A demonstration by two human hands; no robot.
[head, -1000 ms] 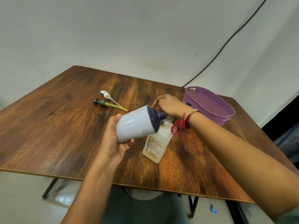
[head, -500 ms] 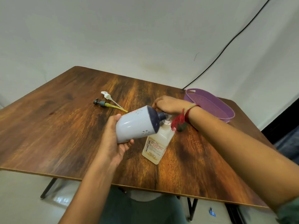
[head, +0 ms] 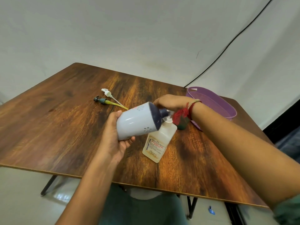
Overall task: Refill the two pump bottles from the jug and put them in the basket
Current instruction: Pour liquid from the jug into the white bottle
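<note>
Tilting white bottle (head: 138,122), L hand (head: 113,142) gripping base

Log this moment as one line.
left hand: tips white bottle | right hand: grips clear bottle at neck | pump heads: on table

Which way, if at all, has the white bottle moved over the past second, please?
No, not noticeably. The white bottle stays tilted with its dark neck at the mouth of the clear bottle, equally far from the pump heads on the table.
</note>
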